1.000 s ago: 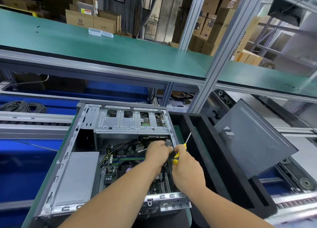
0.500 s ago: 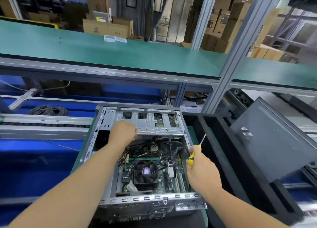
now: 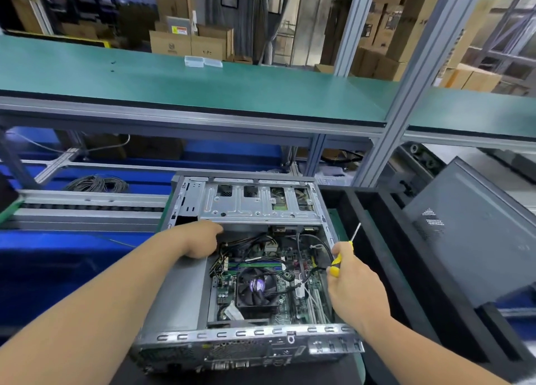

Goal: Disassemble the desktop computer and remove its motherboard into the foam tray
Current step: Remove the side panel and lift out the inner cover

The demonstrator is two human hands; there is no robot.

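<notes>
Left hand (image 3: 203, 244) reaches among the cables (image 3: 243, 244) at centre frame, grip hidden; right hand (image 3: 352, 286) clasps the screwdriver (image 3: 342, 254) aside, ready.

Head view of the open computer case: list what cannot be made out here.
- Left hand fingers: tucked under the drive cage, so what they touch is hidden.
- Motherboard screws: too small, covered by cables and the fan.
- Screwdriver tip type: too small, blurred.
- Foam tray: its floor is hidden behind its own wall and the leaning side panel.
</notes>
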